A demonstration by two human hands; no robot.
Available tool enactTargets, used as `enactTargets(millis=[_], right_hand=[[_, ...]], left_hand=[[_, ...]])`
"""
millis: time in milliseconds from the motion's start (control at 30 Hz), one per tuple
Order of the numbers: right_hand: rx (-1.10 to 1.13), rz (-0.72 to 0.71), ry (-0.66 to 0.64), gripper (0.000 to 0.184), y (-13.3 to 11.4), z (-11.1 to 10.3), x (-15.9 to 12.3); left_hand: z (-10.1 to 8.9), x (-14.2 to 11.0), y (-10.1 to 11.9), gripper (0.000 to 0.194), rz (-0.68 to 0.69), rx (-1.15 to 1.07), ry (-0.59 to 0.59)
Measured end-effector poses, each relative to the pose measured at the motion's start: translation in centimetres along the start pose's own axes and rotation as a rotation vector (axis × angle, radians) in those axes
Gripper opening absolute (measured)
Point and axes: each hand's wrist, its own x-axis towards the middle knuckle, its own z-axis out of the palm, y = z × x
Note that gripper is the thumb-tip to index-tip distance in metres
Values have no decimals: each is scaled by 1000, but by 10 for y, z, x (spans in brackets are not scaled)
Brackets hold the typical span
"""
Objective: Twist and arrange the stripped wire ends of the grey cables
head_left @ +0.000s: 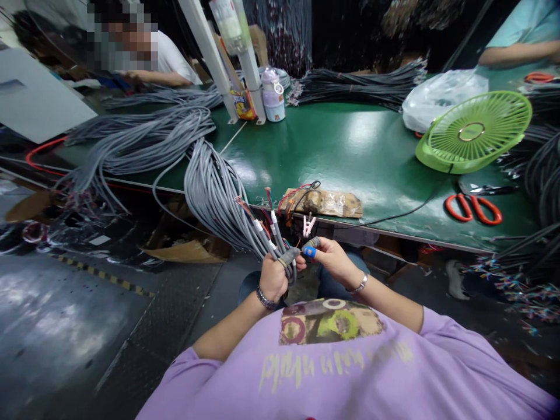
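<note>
the grey cables [219,186] run as a thick bundle over the near edge of the green desk [371,140], at 11 o'clock from the hands, and their near ends are in the left hand [275,277]. that hand is closed around several of them, its wrapped thumb lying across. the ends in its grip point up past the fist, with white bands [274,217] and thin coloured wires fanning out.

the right hand [335,259] is just beside it at 3 o'clock, thumb and forefinger brought close together near the left thumb; one wears a blue wrap [310,252], the other a grey one. whether a wire is pinched there is too small to tell.

straight up at 12 o'clock is a pink clip [308,226] at the desk edge, and at 1 o'clock a tape-covered block [345,204] lies on the desk. between 2 and 3 o'clock rest orange-handled scissors [476,205]; at 2 o'clock, a green fan [494,125] with a plastic bag [441,96] behind it.

farther off, a lilac and blue bottle [274,105] stands near 12 o'clock, black cables [359,90] lie at 1, and more grey cable coils [149,140] at 10. a person in a white sleeve [175,61] is at 11.
</note>
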Motion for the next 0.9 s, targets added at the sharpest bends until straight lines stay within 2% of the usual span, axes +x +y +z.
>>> enactTargets(millis=[133, 300, 433, 500, 567, 667, 900], right_hand=[[18, -9, 3, 27, 1, 1, 2], [85, 63, -87, 29, 6, -4, 3], [267, 150, 50, 43, 12, -12, 16], [334, 203, 73, 49, 12, -14, 27], [365, 230, 21, 49, 11, -14, 37], [429, 197, -62, 46, 10, -11, 49], [582, 187, -64, 46, 9, -3, 55]], left_hand=[[1, 0, 1, 26, -17, -7, 25], [3, 2, 4, 26, -1, -40, 62], [8, 2, 7, 24, 27, -37, 33], [12, 2, 7, 24, 29, -33, 29], [16, 2, 7, 24, 30, -32, 32], [21, 5, 6, 26, 36, -33, 36], [25, 10, 1, 24, 34, -28, 60]])
